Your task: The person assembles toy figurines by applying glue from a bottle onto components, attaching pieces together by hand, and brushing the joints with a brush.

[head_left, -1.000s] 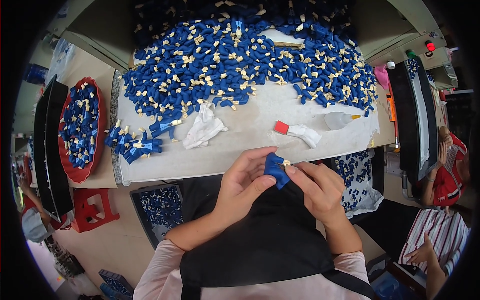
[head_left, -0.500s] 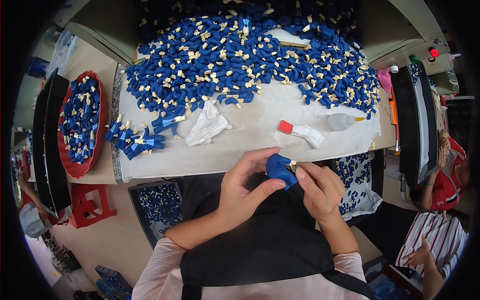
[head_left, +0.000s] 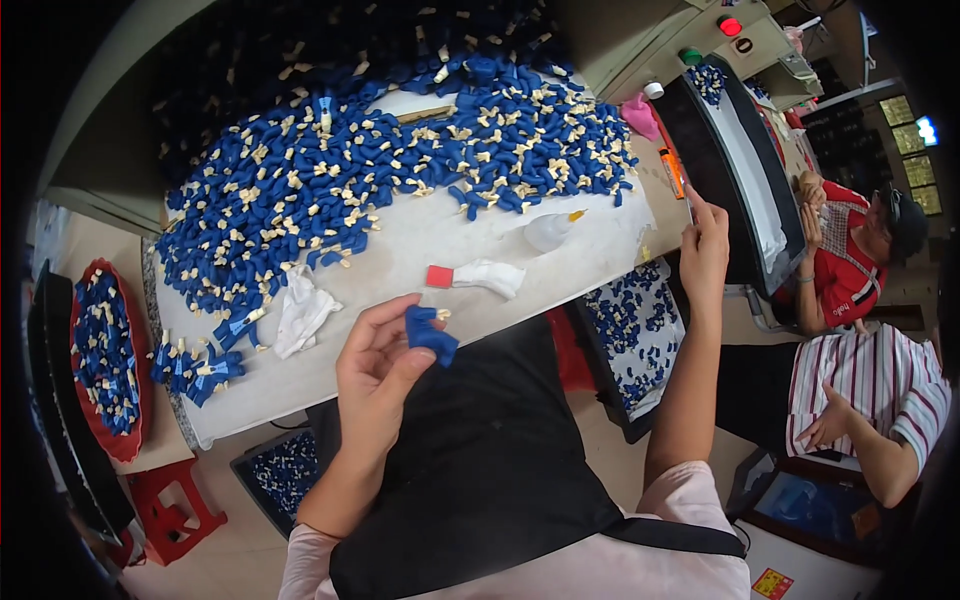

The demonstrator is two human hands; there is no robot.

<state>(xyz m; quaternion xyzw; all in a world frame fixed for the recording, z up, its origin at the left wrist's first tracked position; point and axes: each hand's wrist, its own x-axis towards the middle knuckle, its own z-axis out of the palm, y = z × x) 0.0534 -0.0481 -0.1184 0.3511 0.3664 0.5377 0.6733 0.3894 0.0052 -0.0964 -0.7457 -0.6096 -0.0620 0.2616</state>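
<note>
Blue plastic piece (head_left: 431, 335) with a small cream tip sits pinched between the thumb and fingertips of the left hand (head_left: 378, 370), held above the black apron (head_left: 480, 470) just off the near edge of the white work table (head_left: 420, 250). The right hand (head_left: 705, 245) is well apart from it, raised out to the right near the table's corner, fingers close together and pointing up; whether it holds anything cannot be told. On the table, a big heap of blue and cream parts (head_left: 380, 150) covers the far side, with a crumpled white cloth (head_left: 300, 312), a red square (head_left: 439, 276) and a white squeeze bottle (head_left: 550, 230) nearer. A red basket of parts (head_left: 105, 360) stands at the left. Two seated people (head_left: 860, 330) are at the right.
</note>
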